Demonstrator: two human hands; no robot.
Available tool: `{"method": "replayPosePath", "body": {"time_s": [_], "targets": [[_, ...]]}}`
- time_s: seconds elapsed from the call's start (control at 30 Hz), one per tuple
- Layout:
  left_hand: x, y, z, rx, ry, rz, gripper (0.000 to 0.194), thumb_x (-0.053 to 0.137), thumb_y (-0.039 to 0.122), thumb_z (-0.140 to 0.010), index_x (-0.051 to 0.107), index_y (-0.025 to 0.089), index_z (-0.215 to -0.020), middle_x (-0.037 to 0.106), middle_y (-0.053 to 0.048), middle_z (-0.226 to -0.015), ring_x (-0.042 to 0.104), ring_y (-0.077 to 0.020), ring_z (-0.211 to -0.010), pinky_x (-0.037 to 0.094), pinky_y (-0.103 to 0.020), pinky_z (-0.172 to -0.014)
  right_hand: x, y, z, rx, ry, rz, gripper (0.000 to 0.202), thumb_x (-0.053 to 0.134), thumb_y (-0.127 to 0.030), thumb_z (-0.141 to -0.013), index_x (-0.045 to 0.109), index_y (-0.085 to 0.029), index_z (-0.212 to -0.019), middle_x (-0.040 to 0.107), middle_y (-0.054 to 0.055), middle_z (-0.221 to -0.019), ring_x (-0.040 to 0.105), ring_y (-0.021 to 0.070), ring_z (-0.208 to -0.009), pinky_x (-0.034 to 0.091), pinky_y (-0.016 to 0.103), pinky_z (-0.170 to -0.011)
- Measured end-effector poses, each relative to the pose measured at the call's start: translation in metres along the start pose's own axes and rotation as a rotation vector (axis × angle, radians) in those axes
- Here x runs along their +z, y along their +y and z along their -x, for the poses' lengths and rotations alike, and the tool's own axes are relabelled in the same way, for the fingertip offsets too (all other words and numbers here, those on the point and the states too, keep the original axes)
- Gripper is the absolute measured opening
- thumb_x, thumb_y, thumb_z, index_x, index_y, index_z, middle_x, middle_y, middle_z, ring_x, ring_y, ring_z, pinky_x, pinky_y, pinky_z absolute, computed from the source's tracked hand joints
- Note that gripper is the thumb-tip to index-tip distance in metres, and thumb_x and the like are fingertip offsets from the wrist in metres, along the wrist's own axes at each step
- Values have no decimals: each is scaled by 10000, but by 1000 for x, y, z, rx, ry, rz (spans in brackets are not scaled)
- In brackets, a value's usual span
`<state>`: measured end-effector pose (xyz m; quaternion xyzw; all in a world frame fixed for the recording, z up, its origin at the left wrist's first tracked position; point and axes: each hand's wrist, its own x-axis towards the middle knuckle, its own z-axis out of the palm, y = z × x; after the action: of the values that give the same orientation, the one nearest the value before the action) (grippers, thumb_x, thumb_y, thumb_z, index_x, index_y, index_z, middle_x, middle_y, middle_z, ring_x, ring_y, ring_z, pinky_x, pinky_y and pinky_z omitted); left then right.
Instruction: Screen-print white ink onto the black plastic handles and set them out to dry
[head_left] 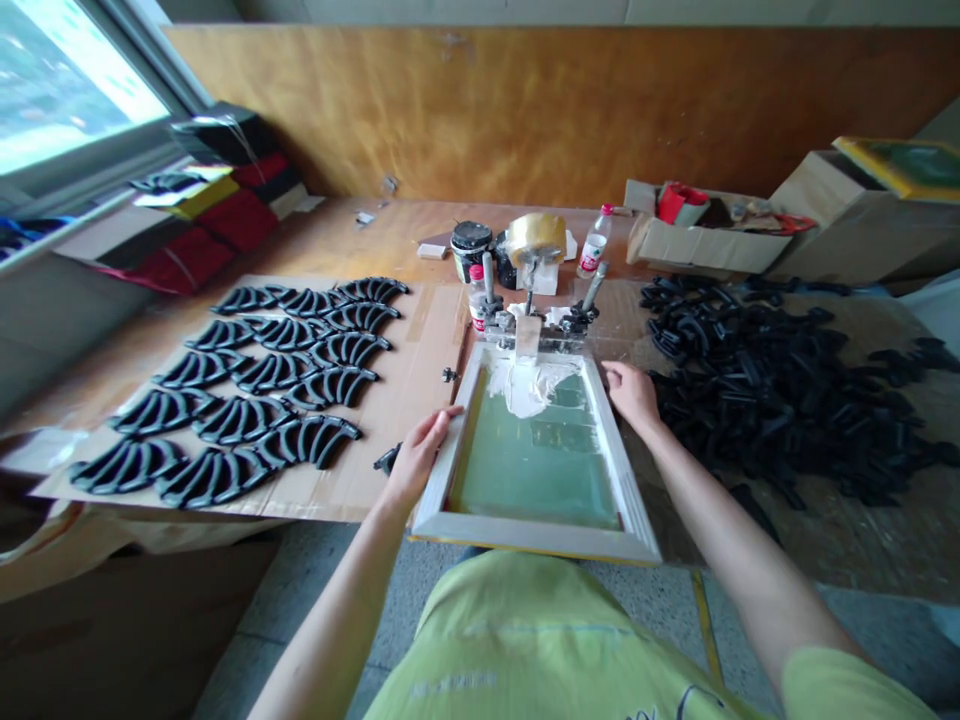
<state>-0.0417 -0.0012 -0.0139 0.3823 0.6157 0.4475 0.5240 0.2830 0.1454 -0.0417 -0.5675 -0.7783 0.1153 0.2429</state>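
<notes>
A screen printing frame [634,538] with a green mesh [532,480] lies in front of me, its near end over the table edge. White ink [529,385] is smeared across the far part of the mesh. Along the frame's left side, my left hand [420,455] grips the rail, with the fingers partly hidden beneath. My right hand [632,395] is closed at the far part of the right rail, fingertips against it. A metal hinge clamp [540,335] holds the frame's far end. Beside my left wrist lies a small black part [387,459].
Rows of curved black parts [274,425] cover cardboard at left. A heap of black parts [780,390] lies at right. Behind the clamp stand an ink tub [471,240], a tape roll [537,238] and a bottle [594,245]. An open carton [705,245] sits at back right.
</notes>
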Motion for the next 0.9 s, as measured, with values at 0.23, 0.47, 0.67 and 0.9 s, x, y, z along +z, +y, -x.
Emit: {"method": "replayPosePath", "body": {"time_s": [0.23,0.47,0.67,0.9], "targets": [[9,-70,-14,-86,74,-75,746,665,502,-739,473,228,-1406,640,10,-741,583,-144,-635,442,-231,-580,35,-80,-64,-332,-90,121,389,624,-164,-824,562,-148,-1207,568,154,-1171,492,307,-1135,416,444,-966],[7,-76,-16,-110,18,-39,699,625,537,-772,504,189,-1367,655,-14,-781,584,-146,-643,441,-229,-566,37,-73,-13,-591,-338,190,185,497,-39,-801,632,-153,-857,640,91,-863,545,231,-899,413,313,-750],[5,-80,-15,-86,18,-64,687,606,558,-791,505,190,-1362,666,-29,-818,588,-142,-638,439,-224,-549,17,-69,-6,-694,-383,65,151,535,-73,-798,630,-190,-793,629,40,-794,544,200,-825,393,286,-696],[6,-70,-10,-92,9,-10,699,628,552,-779,489,209,-1372,691,-43,-848,609,-148,-643,455,-222,-538,34,-66,22,-696,-261,37,198,521,-81,-845,668,-175,-939,662,72,-903,551,221,-920,437,313,-794]]}}
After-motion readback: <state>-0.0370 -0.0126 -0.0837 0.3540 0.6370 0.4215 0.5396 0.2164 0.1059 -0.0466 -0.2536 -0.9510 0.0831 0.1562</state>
